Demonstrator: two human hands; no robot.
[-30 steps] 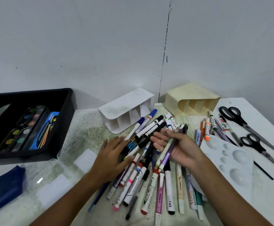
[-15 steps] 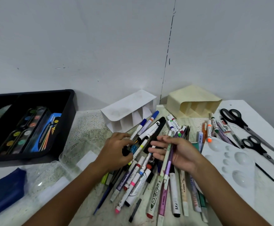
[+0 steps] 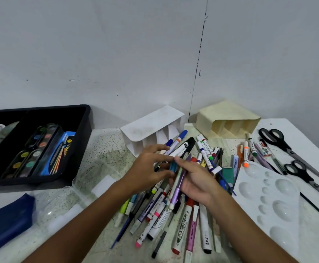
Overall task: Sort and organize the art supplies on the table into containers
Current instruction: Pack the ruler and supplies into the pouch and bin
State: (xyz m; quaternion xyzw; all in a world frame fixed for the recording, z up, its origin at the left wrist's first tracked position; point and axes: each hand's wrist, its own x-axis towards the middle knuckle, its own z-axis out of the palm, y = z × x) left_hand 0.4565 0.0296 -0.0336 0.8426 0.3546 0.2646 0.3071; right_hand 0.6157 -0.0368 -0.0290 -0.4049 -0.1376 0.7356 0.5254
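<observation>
Table point(image 3: 105, 147): speckled top, filling lower half of frame, meeting white wall at back.
Black tray point(image 3: 79, 141): sitting at left edge, holding paint palettes point(image 3: 31, 149) and a blue pack.
Mixing palette point(image 3: 268, 196): white, with round wells, lying at lower right.
Pile of pens and markers point(image 3: 173, 215): spreading across lower centre, from the organizers down toward bottom edge, barrels crossing every way.
Cream organizer point(image 3: 228, 118): lying on its side at right of centre, against the wall.
White organizer point(image 3: 151, 126): lying on its side at centre, open slots facing the pile, just beside the topmost markers.
Blue pouch point(image 3: 5, 221): resting at lower left.
Clear box point(image 3: 90, 179): lying between tray and pile.
Scissors point(image 3: 285, 147): two black-handled pairs lying at far right.
Right hand point(image 3: 196, 179): fingers curling round a purple pen point(image 3: 177, 188) and a pale green one, holding both above the pile.
Left hand point(image 3: 149, 168): reaching over the pile, fingertips meeting the right hand's, pinching at a blue pen point(image 3: 172, 166); grip partly hidden.
</observation>
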